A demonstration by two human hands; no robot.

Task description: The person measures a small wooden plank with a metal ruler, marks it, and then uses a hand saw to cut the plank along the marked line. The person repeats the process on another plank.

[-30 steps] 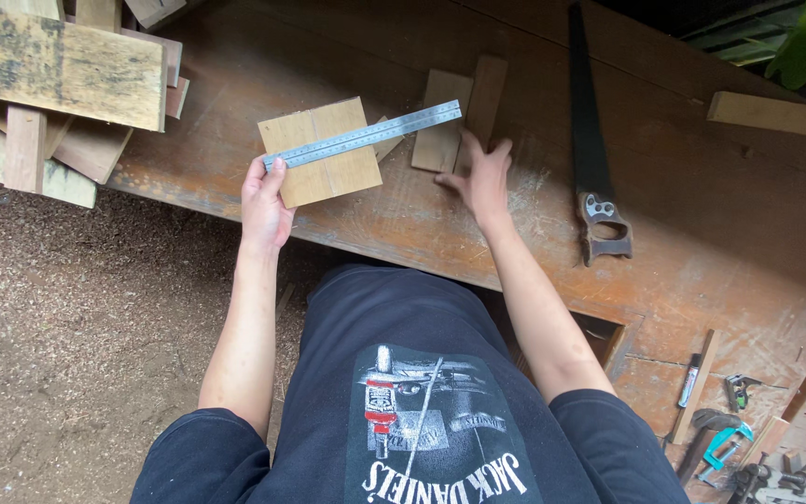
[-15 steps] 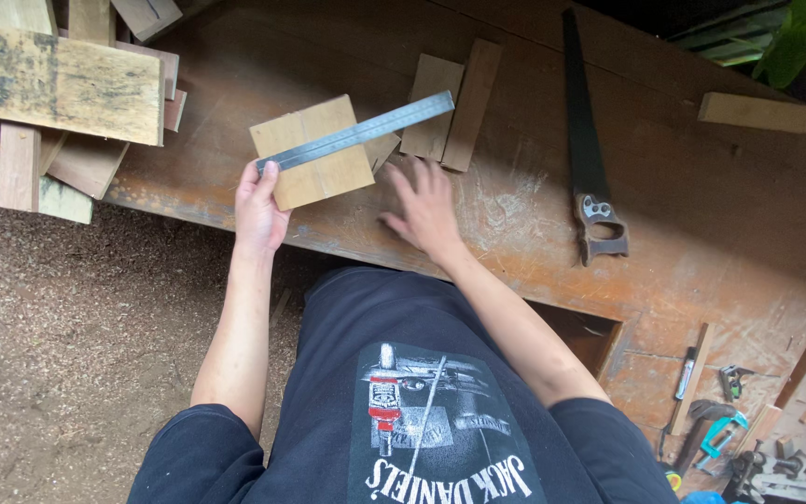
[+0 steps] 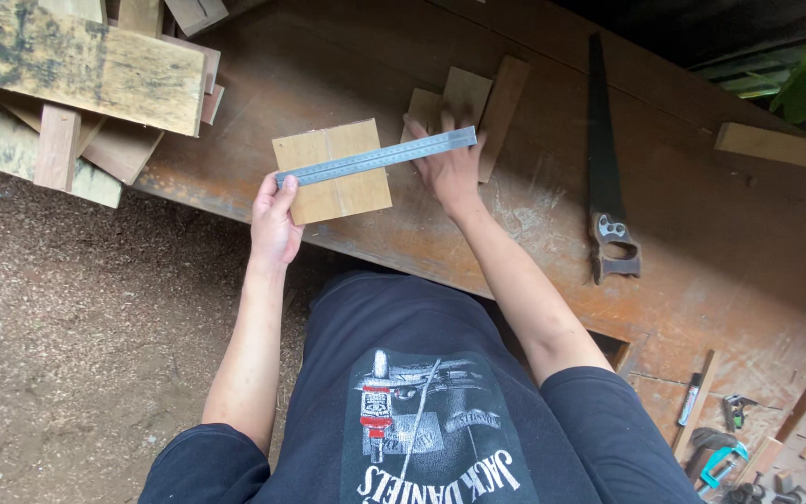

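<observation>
My left hand [image 3: 275,219] grips the near left end of a long steel ruler [image 3: 375,157]. The ruler lies slanted across a pale square wood block [image 3: 333,191] on the brown workbench [image 3: 701,215]. My right hand [image 3: 450,173] rests with fingers spread on a few small wood offcuts [image 3: 466,93], just under the ruler's right end. I cannot tell whether it touches the ruler.
A handsaw [image 3: 602,140] lies on the bench to the right of my right hand. Stacked scrap boards [image 3: 76,65] fill the top left. A small wood block [image 3: 770,145] sits far right. Clamps and hand tools [image 3: 720,457] lie at the bottom right, with sawdust-covered ground [image 3: 67,327] on the left.
My right hand drew back from the offcuts toward my body, then moved forward again onto them under the ruler's end. My left hand, the ruler and the block stayed put.
</observation>
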